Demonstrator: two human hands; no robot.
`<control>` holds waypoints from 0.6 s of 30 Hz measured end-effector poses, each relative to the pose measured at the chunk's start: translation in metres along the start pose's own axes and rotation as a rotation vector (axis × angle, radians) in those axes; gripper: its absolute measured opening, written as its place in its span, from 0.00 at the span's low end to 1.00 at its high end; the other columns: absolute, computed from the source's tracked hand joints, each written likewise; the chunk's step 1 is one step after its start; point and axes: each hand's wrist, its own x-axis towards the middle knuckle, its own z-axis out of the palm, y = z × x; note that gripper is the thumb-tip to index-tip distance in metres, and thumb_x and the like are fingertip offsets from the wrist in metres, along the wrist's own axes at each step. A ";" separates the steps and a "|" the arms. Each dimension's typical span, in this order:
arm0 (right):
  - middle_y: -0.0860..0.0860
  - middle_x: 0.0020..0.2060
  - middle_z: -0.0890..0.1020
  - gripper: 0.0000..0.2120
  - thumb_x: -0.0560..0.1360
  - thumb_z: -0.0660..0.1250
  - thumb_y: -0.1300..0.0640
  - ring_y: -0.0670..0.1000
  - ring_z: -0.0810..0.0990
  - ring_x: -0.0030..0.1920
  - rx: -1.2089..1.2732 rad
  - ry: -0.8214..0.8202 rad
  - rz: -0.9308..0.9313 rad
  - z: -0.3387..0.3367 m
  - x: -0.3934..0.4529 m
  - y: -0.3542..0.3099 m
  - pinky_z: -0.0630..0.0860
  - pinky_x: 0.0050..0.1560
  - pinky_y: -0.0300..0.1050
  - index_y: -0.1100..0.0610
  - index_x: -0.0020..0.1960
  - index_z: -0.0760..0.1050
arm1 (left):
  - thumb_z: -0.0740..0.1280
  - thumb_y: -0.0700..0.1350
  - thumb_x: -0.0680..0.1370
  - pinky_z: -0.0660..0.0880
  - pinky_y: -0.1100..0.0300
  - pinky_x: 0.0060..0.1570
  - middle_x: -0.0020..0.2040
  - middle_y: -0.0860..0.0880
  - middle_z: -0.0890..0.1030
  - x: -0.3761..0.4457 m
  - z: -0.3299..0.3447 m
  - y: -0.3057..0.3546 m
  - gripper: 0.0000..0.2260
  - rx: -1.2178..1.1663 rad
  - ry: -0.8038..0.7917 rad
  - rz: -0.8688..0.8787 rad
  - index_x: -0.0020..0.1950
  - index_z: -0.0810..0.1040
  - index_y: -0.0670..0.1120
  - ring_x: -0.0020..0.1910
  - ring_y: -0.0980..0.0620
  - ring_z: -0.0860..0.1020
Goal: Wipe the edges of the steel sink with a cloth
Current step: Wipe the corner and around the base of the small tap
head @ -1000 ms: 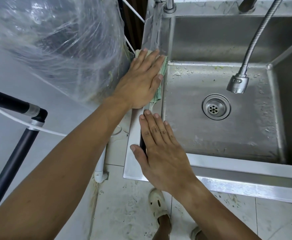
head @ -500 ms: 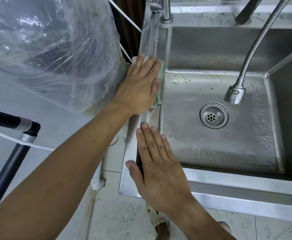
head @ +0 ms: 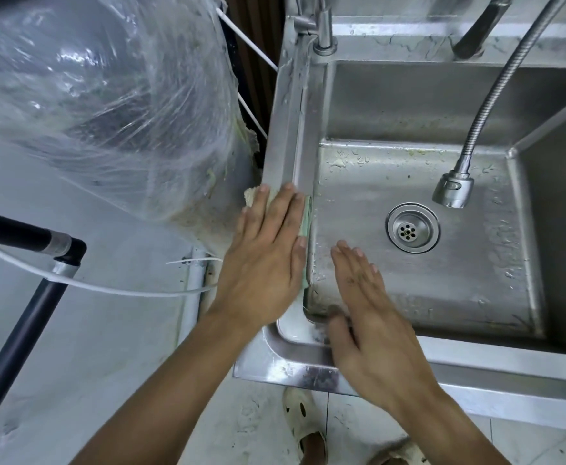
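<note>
Single head-worn view, looking steeply down from close above both hands, sink rim point(head: 288, 135) just beyond their fingertips

We found the sink point(head: 419, 350) on the right, its left rim running from the near corner back toward a tap point(head: 323, 35) at the far left corner. The left hand point(head: 265, 260) lay flat on that left rim, with the cloth point(head: 305, 243) under it, one edge hanging over into the basin. The right hand point(head: 372, 327) lay just right of it, over the near left corner, fingers reaching out over the basin. The drain point(head: 412, 228) sat in the basin floor, right of both hands, and the spray head point(head: 452, 191) hung above and behind it. Left of the sink stood a plastic-wrapped bulk point(head: 107, 105), touching the cloth's far corner. A pipe frame point(head: 30, 280) stood further left. Below the front rim, a shoe point(head: 303, 421) rested on the floor.
</note>
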 end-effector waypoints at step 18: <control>0.54 0.83 0.57 0.26 0.87 0.48 0.47 0.53 0.48 0.83 -0.425 -0.160 -0.710 -0.057 0.186 0.005 0.44 0.83 0.52 0.55 0.83 0.57 | 0.53 0.48 0.86 0.50 0.49 0.81 0.85 0.48 0.56 -0.061 0.013 0.020 0.25 -0.043 0.059 -0.074 0.83 0.59 0.43 0.84 0.48 0.50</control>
